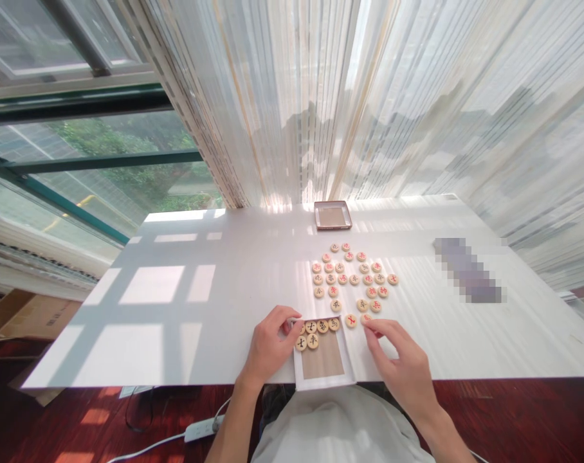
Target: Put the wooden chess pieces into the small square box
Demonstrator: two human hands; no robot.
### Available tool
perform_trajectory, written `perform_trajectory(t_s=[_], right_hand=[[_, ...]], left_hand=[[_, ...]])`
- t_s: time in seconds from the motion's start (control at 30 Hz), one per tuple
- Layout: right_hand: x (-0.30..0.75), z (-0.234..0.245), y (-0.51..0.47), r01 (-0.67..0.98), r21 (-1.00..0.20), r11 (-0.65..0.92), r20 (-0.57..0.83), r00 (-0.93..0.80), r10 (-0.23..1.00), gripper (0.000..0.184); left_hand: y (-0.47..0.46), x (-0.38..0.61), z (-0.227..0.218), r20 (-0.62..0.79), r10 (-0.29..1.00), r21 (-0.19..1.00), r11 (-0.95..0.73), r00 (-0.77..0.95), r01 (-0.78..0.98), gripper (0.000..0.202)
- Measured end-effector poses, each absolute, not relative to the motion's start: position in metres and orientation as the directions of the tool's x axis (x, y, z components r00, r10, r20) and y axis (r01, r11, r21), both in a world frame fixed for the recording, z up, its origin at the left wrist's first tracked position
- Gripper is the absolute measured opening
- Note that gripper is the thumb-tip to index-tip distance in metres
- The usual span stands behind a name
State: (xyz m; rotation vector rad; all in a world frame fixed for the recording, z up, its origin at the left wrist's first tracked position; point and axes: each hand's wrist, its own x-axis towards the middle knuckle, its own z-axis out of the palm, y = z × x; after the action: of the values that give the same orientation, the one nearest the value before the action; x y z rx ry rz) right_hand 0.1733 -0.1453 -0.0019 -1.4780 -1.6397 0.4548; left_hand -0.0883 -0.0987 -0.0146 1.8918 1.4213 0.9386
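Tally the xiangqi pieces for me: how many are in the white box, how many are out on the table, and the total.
In the box: 6 pieces, one partly behind the left hand
On the table: 26 pieces, one under the right hand's fingers
Total: 32

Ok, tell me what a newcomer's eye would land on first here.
The cluster of round wooden xiangqi pieces, marked with red and black characters, stands out in the middle of the white table. At the near edge, the left hand sits beside an open white box holding a few pieces, while the right hand reaches a single piece. Behind the table, sheer striped curtains glow with daylight.
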Motion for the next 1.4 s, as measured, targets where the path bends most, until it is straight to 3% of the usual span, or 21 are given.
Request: perform_trajectory(t_s=[0.17, 0.37, 0.5, 0.63, 0.73, 1.07, 1.4], right_hand=[[0.223, -0.015, -0.134, 0.688, -0.723, 0.067, 0.339, 0.269, 0.901, 0.020], [0.248, -0.032, -0.125, 0.595, -0.803, -0.027, 0.245, 0.372, 0.896, 0.026], [0.250, -0.035, -0.124, 0.529, -0.846, -0.065, 0.176, 0.392, 0.903, 0.029], [0.252, -0.036, -0.124, 0.497, -0.862, -0.103, 0.126, 0.405, 0.906, 0.031], [0.254, -0.037, -0.123, 0.487, -0.867, -0.107, 0.108, 0.392, 0.913, 0.031], [0.254, -0.037, -0.124, 0.472, -0.873, -0.121, 0.082, 0.387, 0.918, 0.030], [0.256, -0.039, -0.124, 0.472, -0.871, -0.135, 0.064, 0.382, 0.922, 0.030]], left_hand=[[-0.089, -0.091, -0.007, 0.153, 0.970, 0.799, -0.235, 0.191, 0.554, 0.015], [-0.073, -0.088, 0.016, 0.170, 0.956, 0.750, -0.283, 0.238, 0.598, 0.016], [-0.080, -0.087, 0.028, 0.113, 0.945, 0.706, -0.294, 0.306, 0.645, 0.018], [-0.094, -0.088, 0.031, 0.092, 0.905, 0.643, -0.372, 0.415, 0.669, 0.045], [-0.100, -0.087, 0.030, 0.047, 0.893, 0.631, -0.374, 0.447, 0.680, 0.052], [-0.101, -0.085, 0.027, -0.031, 0.904, 0.633, -0.312, 0.427, 0.709, 0.051], [-0.100, -0.079, 0.026, -0.018, 0.904, 0.629, -0.321, 0.427, 0.708, 0.047]])
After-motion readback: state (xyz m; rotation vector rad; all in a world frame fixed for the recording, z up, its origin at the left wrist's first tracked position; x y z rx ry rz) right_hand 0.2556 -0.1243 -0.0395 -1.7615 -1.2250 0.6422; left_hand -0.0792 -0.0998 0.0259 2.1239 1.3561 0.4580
